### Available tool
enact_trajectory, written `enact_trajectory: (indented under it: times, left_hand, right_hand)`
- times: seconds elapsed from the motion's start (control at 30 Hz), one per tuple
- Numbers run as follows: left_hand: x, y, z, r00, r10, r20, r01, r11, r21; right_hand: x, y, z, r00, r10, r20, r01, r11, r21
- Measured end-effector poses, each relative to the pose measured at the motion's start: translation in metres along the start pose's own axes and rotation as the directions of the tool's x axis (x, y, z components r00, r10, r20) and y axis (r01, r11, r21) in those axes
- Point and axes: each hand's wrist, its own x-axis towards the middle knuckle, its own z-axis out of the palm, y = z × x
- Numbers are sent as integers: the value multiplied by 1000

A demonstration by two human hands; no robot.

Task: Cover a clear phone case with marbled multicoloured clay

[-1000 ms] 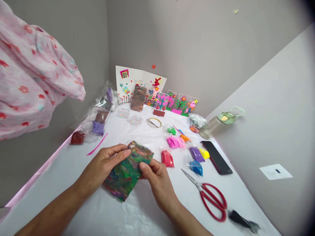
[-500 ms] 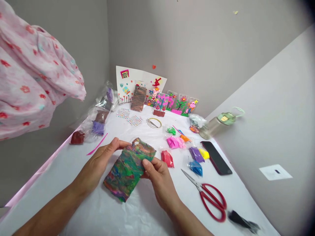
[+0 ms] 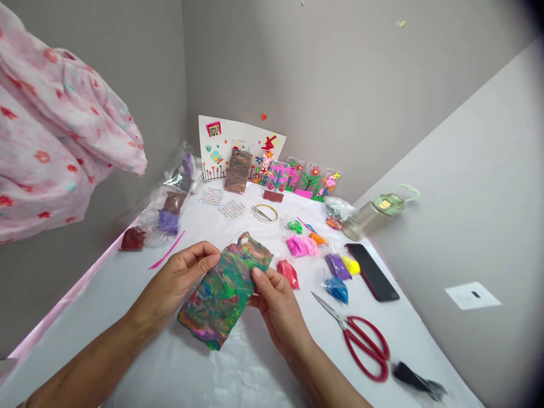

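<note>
A phone case covered in marbled green, brown and purple clay is held tilted above the white-covered table, a camera cutout near its top. My left hand pinches its upper left edge, thumb on the face. On the opposite edge, my right hand grips it with the thumb in front and fingers behind. Closest beyond the right hand lies a bag of red clay. Red-handled scissors rest to the right.
Bags of pink clay, purple clay and blue clay lie at right, beside a black phone and a bottle. A brown clay-covered case and decorated cases stand at the back. Bagged clay lines the left edge.
My left hand has shifted its hold, its thumb now pressing on the case's upper left edge. The case has turned slightly to face me more. The view has moved a little.
</note>
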Motion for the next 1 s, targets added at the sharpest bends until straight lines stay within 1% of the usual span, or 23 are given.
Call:
enact_trajectory:
  times: [0.1, 0.2, 0.27, 0.33, 0.43, 0.63, 0.73, 0.87, 0.93, 1.0]
  left_hand:
    - [-2, 3, 4, 1000, -5, -12, 6, 1000, 4]
    - [-3, 4, 4, 999, -17, 38, 15, 999, 43]
    - [-3, 1, 2, 999, -17, 43, 12, 995, 97]
    - [-1, -2, -1, 1000, 21, 20, -23, 989, 143]
    - [1, -5, -3, 997, 83, 9, -83, 983, 164]
    - [0, 0, 0, 999, -18, 42, 14, 995, 96]
    - [-2, 1, 1, 999, 0, 36, -5, 988, 151]
    - [-3, 3, -1, 997, 83, 6, -81, 955, 287]
    - [-3, 4, -2, 998, 58, 9, -58, 955, 291]
    - [-3, 6, -2, 1000, 10, 18, -14, 967, 254]
  right_hand:
    - [0, -1, 0, 1000, -9, -11, 9, 1000, 9]
    - [0, -2, 0, 999, -24, -29, 24, 999, 21]
    - [0, -2, 0, 999, -29, -40, 30, 999, 22]
    - [0, -2, 0, 999, -29, -44, 29, 1000, 11]
    - [0, -2, 0, 999, -24, -43, 24, 1000, -6]
    - [0, -4, -1, 998, -29, -60, 30, 999, 19]
    - [0, -4, 0, 998, -29, -62, 31, 999, 23]
    - [0, -4, 0, 998, -20, -60, 20, 1000, 3]
    - [0, -4, -1, 998, -22, -60, 22, 1000, -2]
    - [1, -5, -2, 998, -30, -63, 30, 1000, -4]
